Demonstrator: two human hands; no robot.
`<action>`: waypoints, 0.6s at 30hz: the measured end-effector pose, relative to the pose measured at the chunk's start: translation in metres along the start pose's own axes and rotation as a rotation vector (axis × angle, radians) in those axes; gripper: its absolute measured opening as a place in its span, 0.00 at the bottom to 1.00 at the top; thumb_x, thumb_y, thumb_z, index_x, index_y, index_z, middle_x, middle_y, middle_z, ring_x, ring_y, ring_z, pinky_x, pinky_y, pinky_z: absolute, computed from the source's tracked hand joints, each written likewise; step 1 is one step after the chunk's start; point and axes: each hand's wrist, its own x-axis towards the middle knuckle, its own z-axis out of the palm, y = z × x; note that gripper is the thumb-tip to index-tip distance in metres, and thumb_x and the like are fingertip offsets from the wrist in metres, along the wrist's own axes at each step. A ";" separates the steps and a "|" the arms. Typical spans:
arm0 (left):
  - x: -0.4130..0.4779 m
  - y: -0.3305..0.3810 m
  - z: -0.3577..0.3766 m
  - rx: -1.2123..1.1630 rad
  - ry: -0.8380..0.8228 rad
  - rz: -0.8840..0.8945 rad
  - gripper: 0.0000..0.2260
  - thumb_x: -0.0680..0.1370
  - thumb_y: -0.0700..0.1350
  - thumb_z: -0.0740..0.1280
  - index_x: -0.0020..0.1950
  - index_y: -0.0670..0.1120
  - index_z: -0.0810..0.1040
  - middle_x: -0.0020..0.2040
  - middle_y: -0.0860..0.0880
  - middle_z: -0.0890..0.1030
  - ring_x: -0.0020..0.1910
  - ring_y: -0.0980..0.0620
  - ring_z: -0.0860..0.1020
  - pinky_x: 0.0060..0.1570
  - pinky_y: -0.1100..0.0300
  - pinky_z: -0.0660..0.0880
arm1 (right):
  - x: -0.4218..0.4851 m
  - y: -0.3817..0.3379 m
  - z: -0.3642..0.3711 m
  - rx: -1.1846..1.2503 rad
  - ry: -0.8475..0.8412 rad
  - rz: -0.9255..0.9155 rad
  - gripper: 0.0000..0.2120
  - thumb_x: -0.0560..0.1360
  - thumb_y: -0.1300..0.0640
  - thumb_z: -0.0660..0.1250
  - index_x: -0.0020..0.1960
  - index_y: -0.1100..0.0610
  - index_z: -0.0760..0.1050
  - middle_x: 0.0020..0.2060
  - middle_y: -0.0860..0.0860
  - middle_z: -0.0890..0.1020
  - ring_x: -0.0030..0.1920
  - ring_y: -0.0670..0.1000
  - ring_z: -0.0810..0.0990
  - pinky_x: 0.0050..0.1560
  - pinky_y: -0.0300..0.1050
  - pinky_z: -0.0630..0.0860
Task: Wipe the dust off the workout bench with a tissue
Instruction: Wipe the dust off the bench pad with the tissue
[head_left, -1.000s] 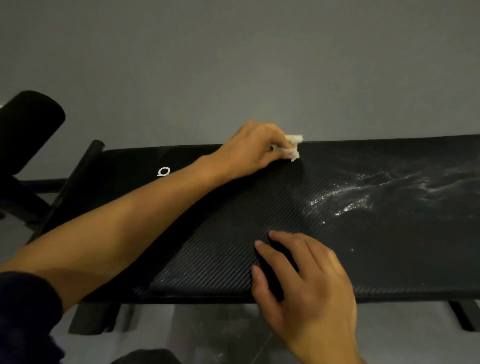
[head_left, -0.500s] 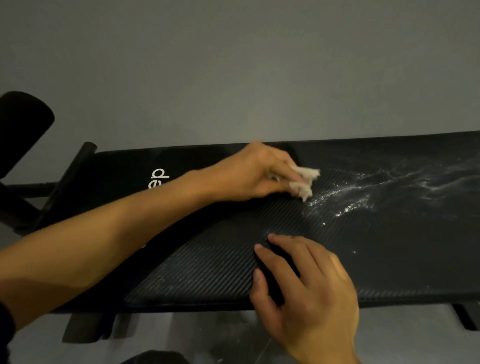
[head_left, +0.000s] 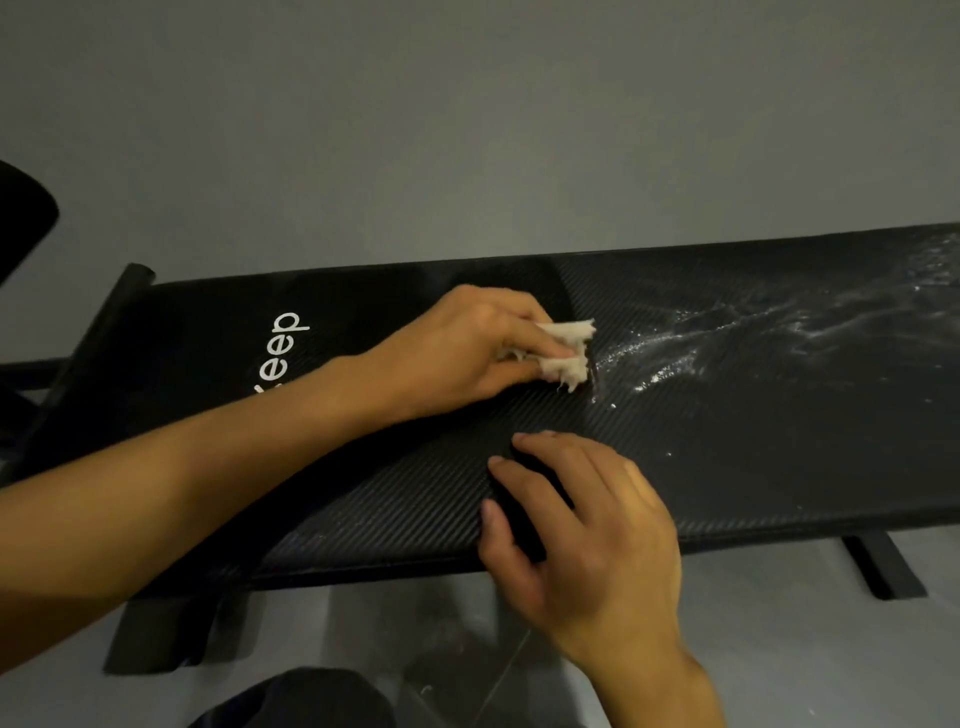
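Bench: the long black workout bench (head_left: 727, 483) with a woven, ribbed pad runs across the view from left to right, in front of a plain grey wall (head_left: 467, 130).
Tissue: the crumpled white paper tissue (head_left: 570, 332) lies on the pad near its middle, towards the far edge, at the left end of the dust.
Left hand: the left hand (head_left: 467, 348) reaches in from the left, its fingers curled round the tissue and pinching it against the pad; tufts stick out past the fingertips.
Right hand: the right hand (head_left: 587, 525) rests flat on the near part of the pad, fingers spread and loose, holding nothing, thumb near the front edge.
Dust: the white powdery streaks (head_left: 675, 353) spread from just right of the tissue out to the right end of the pad.
Lettering: the white printed letters (head_left: 283, 348) sit on the left part of the pad, partly covered by the left forearm.
Foot: a black metal foot (head_left: 883, 566) stands on the grey floor (head_left: 805, 649) under the right part of the bench.
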 end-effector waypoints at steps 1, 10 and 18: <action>-0.002 0.004 0.001 -0.014 -0.013 0.023 0.12 0.78 0.46 0.71 0.60 0.46 0.85 0.57 0.47 0.83 0.53 0.54 0.81 0.52 0.56 0.79 | -0.001 0.000 -0.001 0.007 -0.005 0.000 0.12 0.78 0.49 0.68 0.54 0.55 0.84 0.55 0.52 0.83 0.57 0.54 0.81 0.60 0.45 0.74; -0.026 0.021 0.011 -0.020 0.000 -0.007 0.13 0.78 0.46 0.72 0.62 0.47 0.83 0.60 0.48 0.81 0.56 0.54 0.79 0.54 0.55 0.79 | -0.041 0.069 -0.060 -0.194 0.076 0.090 0.15 0.77 0.50 0.66 0.55 0.59 0.84 0.57 0.60 0.81 0.59 0.63 0.79 0.60 0.59 0.69; -0.022 0.038 0.016 0.057 0.065 -0.027 0.13 0.80 0.52 0.68 0.61 0.51 0.84 0.56 0.50 0.82 0.49 0.55 0.81 0.45 0.52 0.81 | -0.069 0.101 -0.047 -0.283 0.042 0.113 0.25 0.79 0.42 0.57 0.71 0.54 0.68 0.70 0.60 0.70 0.73 0.64 0.66 0.74 0.66 0.56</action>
